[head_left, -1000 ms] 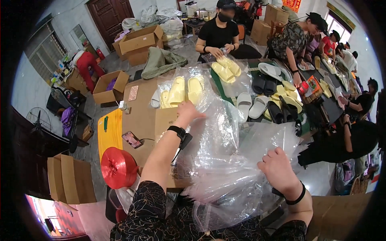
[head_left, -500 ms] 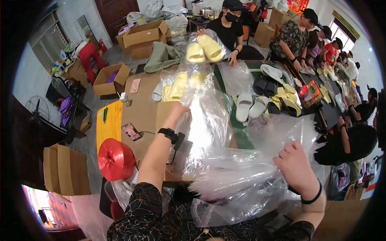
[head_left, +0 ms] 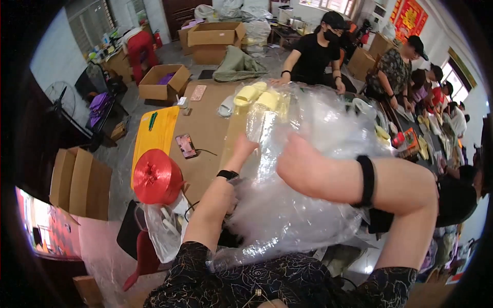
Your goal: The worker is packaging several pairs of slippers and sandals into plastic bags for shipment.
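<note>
Pale walls (head_left: 55, 57) surround a grey floor (head_left: 120, 155). At the back stands a dark wooden door (head_left: 178, 13), with a barred window (head_left: 92, 21) farther left. Light glares through a right-hand window (head_left: 458, 85) and a back window (head_left: 328, 4). A red wall hanging (head_left: 409, 19) brightens the right side. A caged fan (head_left: 60, 98) stands left of the brown-topped desk (head_left: 208, 123).

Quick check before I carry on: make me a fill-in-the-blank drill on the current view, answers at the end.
1. The big roll near the yellow board is coloured ____.
2. The phone lies to the ____ of the person's left hand.
3. The pair of slippers beyond that hand is pale ____.
4. Below the right hand in the view spreads clear ____.

Missing words: red; left; yellow; plastic.
</note>
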Demonstrator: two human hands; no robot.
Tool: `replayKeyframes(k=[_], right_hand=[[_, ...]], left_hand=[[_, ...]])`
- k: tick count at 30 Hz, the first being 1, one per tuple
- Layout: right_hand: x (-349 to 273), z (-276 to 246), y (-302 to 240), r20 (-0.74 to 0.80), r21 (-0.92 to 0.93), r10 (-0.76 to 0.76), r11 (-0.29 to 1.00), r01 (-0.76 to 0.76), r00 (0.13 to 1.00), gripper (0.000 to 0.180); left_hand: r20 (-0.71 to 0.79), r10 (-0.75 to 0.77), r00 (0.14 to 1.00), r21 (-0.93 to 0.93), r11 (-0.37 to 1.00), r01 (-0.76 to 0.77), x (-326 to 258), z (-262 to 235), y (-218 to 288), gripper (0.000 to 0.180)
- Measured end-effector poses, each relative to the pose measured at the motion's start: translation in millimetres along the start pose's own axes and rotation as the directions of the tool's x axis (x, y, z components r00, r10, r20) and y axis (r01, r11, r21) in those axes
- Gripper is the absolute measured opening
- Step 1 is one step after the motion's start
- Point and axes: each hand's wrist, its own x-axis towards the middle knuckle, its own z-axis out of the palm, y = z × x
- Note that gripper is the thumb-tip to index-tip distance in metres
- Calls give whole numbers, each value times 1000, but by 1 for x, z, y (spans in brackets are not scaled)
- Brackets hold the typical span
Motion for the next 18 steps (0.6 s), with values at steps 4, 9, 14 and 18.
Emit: replayKeyframes(k=[4,9,14,18], right_hand=[[113,28,10,63,-18,-68,997,69,996,13],[187,57,9,-30,93,-85,992,87,996,15],[219,71,4,-111,125,-82,988,96,990,14],[232,97,13,-195,54,-109,991,122,975,12]], left_hand=[[-4,113,994,-309,945,-108,-14,-25,-23,75],[71,163,984,-681,729,-72,-53,-96,-22,48],[541,233,808,-837,243,490,-93,-112,-26,53],[584,217,783,-351,937,2,-111,-134,22,62]])
